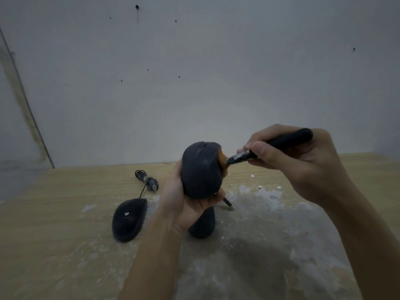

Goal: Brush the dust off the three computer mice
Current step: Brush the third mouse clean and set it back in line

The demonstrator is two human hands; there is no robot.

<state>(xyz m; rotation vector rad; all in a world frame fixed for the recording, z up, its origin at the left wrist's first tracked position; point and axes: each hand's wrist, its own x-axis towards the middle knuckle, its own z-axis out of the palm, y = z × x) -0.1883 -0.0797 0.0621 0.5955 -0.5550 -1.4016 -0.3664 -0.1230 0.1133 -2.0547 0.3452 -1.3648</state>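
Your left hand (184, 202) grips the rounded black computer mouse (200, 169) raised above the wooden table (54, 213), exposing its side to the black-handled brush (266, 147) your right hand (303, 161) pinches.

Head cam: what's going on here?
A person is dusting computer mice. The left hand holds one dark mouse up off the wooden table, while the right hand works a black-handled brush with its orange bristles against that mouse's right side. A corded mouse lies on the table to the left, its bundled cable behind it. A third mouse sits on the table, partly hidden behind the left hand.
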